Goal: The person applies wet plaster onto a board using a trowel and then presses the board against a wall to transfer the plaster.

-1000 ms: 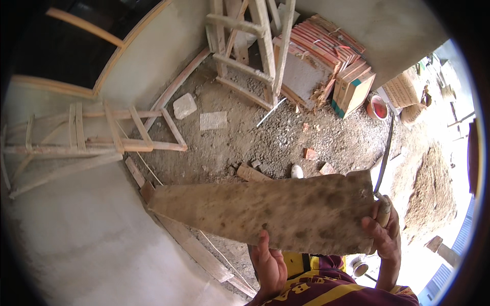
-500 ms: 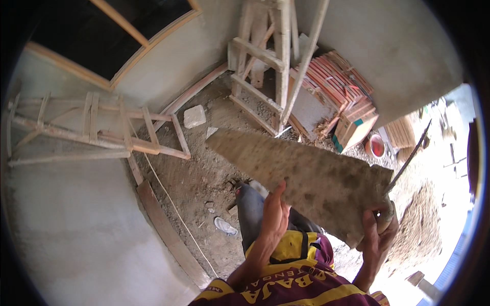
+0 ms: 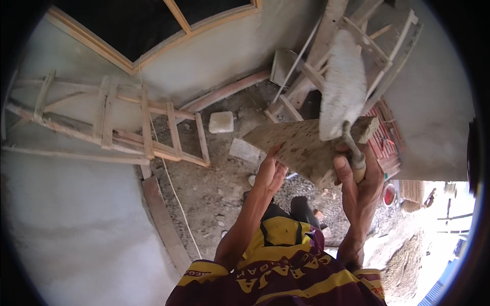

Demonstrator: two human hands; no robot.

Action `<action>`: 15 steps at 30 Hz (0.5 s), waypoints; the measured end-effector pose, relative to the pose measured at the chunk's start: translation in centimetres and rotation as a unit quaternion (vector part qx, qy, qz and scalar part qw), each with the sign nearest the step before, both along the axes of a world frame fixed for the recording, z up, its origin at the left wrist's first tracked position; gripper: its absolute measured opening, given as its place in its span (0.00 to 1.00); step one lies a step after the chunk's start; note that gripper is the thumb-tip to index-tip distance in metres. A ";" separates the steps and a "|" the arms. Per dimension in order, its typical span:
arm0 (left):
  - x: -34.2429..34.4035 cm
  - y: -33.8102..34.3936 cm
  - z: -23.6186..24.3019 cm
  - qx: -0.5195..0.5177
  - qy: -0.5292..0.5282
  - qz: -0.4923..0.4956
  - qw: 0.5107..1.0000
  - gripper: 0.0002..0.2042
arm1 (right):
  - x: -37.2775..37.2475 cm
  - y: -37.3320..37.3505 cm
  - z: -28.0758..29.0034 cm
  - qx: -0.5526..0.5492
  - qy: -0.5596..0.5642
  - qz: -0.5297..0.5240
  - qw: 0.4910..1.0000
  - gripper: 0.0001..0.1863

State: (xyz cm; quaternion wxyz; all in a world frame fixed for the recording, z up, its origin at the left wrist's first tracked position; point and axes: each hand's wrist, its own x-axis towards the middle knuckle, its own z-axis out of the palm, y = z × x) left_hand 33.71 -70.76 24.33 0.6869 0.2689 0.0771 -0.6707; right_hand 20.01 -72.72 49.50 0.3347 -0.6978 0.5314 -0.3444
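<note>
In front of my body a rough, tapered grey-brown slab [image 3: 288,145] is held up, its narrow end toward the left and its surface blotched. My left hand [image 3: 269,173] grips its near edge, thumb on top. My right hand [image 3: 360,183] is closed round the handle of a trowel [image 3: 344,84], and also appears to press against the slab's right end; the fingers beneath are hidden. The trowel's pale, mortar-smeared blade stands up and away from me, overlapping the slab's right part.
To the left, a wooden ladder-like frame [image 3: 104,115] leans by the plastered wall. A whitish block [image 3: 221,122] and a flat grey piece [image 3: 246,151] lie on the gravelly floor. A wooden trestle [image 3: 306,76] and stacked reddish tiles [image 3: 385,135] stand far right. A string [image 3: 176,196] crosses the left side.
The slab has tilted and moved farther from my body. The trowel has turned from edge-on to showing its blade face. My view has shifted, with the ladder-like frame and block now farther right.
</note>
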 end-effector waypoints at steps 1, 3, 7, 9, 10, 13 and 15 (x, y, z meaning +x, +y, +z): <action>2.9 -2.8 -0.5 -0.001 0.000 -0.012 1.000 0.21 | 2.8 -1.8 0.0 -0.008 0.005 0.006 1.000 0.23; 9.0 -5.5 -1.1 0.002 0.010 -0.008 1.000 0.21 | 7.9 -5.2 -1.1 -0.014 0.014 0.036 0.999 0.24; 18.5 -12.3 0.5 -0.028 0.001 -0.002 1.000 0.21 | 16.8 -12.6 -1.2 -0.065 0.029 0.085 0.994 0.25; 21.5 -17.0 0.3 -0.068 -0.007 -0.013 0.998 0.21 | 20.7 -16.1 -0.2 -0.087 0.013 0.090 0.992 0.24; 22.9 -19.3 0.2 -0.059 0.016 -0.003 0.998 0.20 | 22.2 -18.2 -0.1 -0.098 0.014 0.097 0.990 0.24; 27.2 -26.2 -0.5 -0.082 0.017 -0.020 0.996 0.20 | 27.1 -24.6 -0.7 -0.119 -0.014 0.103 0.987 0.23; 29.8 -31.1 -0.8 -0.089 0.022 -0.023 0.996 0.20 | 30.4 -29.3 -1.2 -0.112 -0.004 0.086 0.990 0.21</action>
